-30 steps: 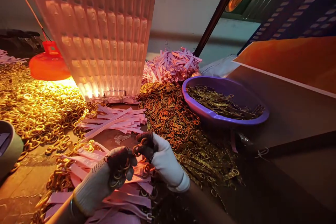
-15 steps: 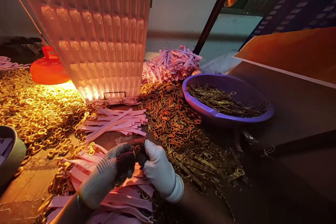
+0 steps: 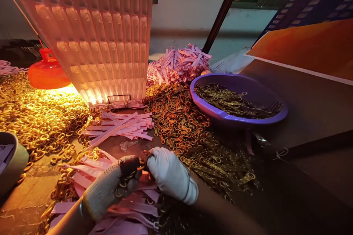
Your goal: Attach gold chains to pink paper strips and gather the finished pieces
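My left hand (image 3: 106, 185), in a knit glove with dark fingertips, is curled around several brass rings (image 3: 120, 192). One of them pokes out at the fingertips towards the other hand. Close against it, my right hand (image 3: 171, 173) in a white glove has its fingers pinched together; what lies between them is hidden. Under both hands spreads a pile of flat pink strips (image 3: 138, 207) mixed with brass rings. Just beyond lies a smaller bundle of pink strips (image 3: 124, 125).
A purple basin (image 3: 220, 114) of metal pieces stands at right, beside a heap of brass links (image 3: 187, 128). Left, an orange-red lamp (image 3: 48, 71) lights loose rings (image 3: 35, 117). A ridged plastic panel (image 3: 107, 51) leans behind; a pale green bowl (image 3: 22, 161) sits far left.
My right hand has rolled over, turning its back more towards me. My left fingers have turned so that the brass rings in them show more. The view has shifted slightly.
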A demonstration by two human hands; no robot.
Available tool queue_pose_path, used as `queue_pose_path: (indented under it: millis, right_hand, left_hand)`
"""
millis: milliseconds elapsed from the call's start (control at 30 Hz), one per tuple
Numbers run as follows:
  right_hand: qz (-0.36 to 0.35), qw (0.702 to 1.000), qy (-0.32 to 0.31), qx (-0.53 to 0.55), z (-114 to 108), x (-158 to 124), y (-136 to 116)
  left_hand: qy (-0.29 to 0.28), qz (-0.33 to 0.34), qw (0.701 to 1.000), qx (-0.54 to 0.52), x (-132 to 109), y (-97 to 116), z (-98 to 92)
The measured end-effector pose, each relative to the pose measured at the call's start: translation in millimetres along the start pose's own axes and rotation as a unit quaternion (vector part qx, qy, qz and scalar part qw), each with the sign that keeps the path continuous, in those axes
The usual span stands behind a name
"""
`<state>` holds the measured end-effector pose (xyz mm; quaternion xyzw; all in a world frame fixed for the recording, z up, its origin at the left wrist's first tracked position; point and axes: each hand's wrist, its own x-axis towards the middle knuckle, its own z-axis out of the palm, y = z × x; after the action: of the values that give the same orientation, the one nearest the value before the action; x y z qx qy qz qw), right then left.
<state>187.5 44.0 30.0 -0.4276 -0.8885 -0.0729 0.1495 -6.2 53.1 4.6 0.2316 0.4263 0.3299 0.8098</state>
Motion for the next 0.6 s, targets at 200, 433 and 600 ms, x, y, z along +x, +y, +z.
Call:
queue_pose_path:
  millis: [200,433,600]
  right_hand:
    - [0.025,0.978,-0.129,0.161,-21,2,17]
    - [0.144,0.846,-0.068,0.51,-3,5,17]
    - [0.139,0.875,0.103,0.452,12,7,-1]
  left_hand:
    - [0.005,0.112,0.922,0.37,-17,13,15.2]
    - [-0.017,0.177,0.907,0.381,-8,12,8.3]
    - [0.032,0.078,0.99,0.116,-5,10,10.0]
